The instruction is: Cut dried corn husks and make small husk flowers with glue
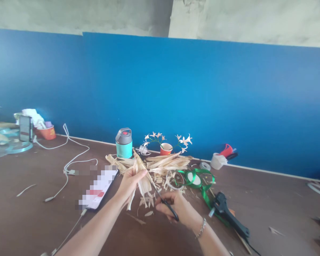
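My left hand (129,183) pinches a pale dried corn husk (144,183), which hangs down in split strips over the table. In my right hand (176,206) is a pair of scissors (168,205) with dark handles, its blades pointing up and left at the husk's right edge. Whether the blades touch the husk I cannot tell. More dried husks (170,165) lie in a pile just behind. Small cut petal pieces (148,213) are scattered below my hands.
Right of my hands lie green ribbon (206,193) and a black glue gun (230,215). A phone (102,188) on a cable lies at left. Behind stand a turquoise flask (124,147), a paper cup (165,149) with white flower stems, and a white cup (218,161) of tools.
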`<act>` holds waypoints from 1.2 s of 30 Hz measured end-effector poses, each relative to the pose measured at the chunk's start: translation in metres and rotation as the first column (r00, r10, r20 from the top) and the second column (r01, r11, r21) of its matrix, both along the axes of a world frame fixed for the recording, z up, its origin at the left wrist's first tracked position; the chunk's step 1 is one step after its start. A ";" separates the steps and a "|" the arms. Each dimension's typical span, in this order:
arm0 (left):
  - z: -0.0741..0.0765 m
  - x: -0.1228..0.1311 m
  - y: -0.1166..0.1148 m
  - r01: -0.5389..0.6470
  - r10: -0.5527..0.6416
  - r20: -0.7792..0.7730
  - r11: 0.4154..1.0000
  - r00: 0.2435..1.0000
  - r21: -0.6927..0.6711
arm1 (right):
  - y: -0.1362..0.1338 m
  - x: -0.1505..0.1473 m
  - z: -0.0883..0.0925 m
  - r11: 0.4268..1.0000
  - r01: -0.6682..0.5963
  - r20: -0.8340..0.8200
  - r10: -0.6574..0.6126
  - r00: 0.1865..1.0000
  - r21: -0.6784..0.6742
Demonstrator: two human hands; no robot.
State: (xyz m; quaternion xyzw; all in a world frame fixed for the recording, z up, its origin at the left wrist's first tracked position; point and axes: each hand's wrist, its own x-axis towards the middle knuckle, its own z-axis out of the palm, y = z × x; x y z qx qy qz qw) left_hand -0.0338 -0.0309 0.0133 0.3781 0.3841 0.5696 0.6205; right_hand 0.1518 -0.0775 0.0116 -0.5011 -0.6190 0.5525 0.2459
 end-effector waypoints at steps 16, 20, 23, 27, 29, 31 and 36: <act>0.005 -0.003 -0.001 0.048 -0.048 -0.024 0.999 0.999 -0.003 | 0.000 0.006 0.005 0.999 -0.042 0.117 0.040 0.992 0.018; 0.009 -0.003 -0.003 0.104 -0.104 -0.041 0.995 0.994 0.001 | 0.001 0.006 0.005 0.999 -0.033 0.129 0.030 0.991 0.022; 0.008 -0.004 -0.003 0.120 -0.119 -0.091 0.993 0.989 0.004 | 0.000 0.004 0.007 1.000 -0.030 0.138 0.030 0.990 -0.002; 0.000 -0.007 0.003 0.059 -0.056 -0.115 0.998 0.992 0.018 | 0.000 0.004 0.008 0.997 -0.040 0.101 0.046 0.994 -0.062; -0.004 -0.009 0.007 0.023 -0.021 -0.118 1.000 0.993 0.019 | 0.001 0.005 0.006 0.994 -0.055 0.066 0.061 0.996 -0.089; -0.006 -0.010 0.009 -0.011 0.013 -0.138 1.000 0.990 0.018 | 0.001 0.006 0.004 0.992 -0.071 0.036 0.075 0.997 -0.104; -0.004 -0.009 0.007 -0.032 0.042 -0.159 0.997 0.986 0.063 | 0.000 0.006 0.005 0.991 -0.071 0.049 0.077 0.996 -0.112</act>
